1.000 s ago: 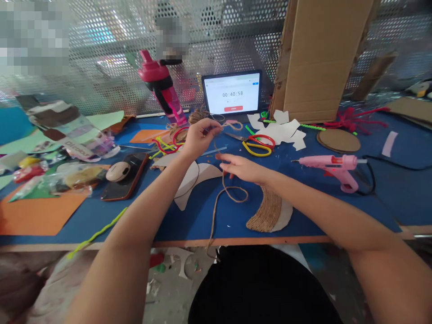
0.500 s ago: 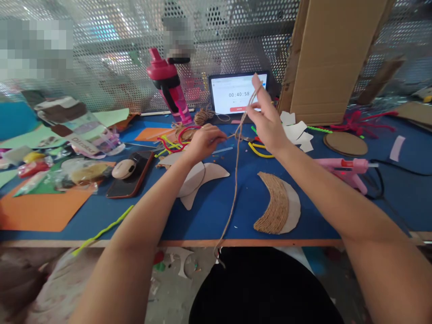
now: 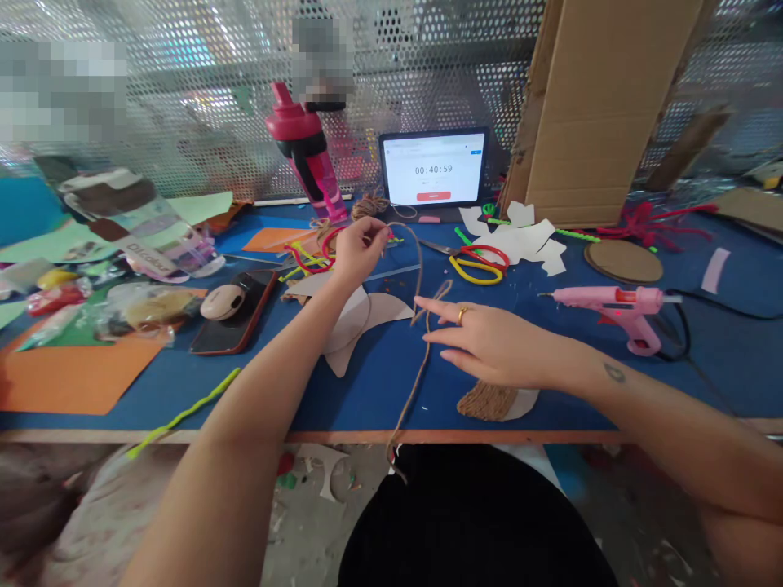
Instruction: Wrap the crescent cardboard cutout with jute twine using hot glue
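Observation:
My left hand point(image 3: 362, 249) pinches one end of a brown twine point(image 3: 418, 383) above the far middle of the table. From there the twine arcs over and runs down to my right hand point(image 3: 493, 342). The right hand's fingers are stretched out and apart, their tips against the twine, with a small loop of it just beyond them. Lower down, the strand hangs over the table edge towards my lap. Partly hidden under my right hand lies a crescent point(image 3: 489, 400) of white card, wrapped in twine on one side. Plain card crescent pieces point(image 3: 382, 314) lie by my left forearm.
Scissors point(image 3: 477, 271) with red and yellow handles lie beyond my right hand, near white paper scraps point(image 3: 519, 240). A pink glue gun point(image 3: 617, 302) rests at right. At the back stand a tablet point(image 3: 434, 183) and a pink bottle point(image 3: 311, 159); a phone point(image 3: 241, 326) lies at left.
My right hand has come down and towards me from in front of the tablet, its fingers spreading. The twine between the hands has slackened. My left hand has shifted slightly.

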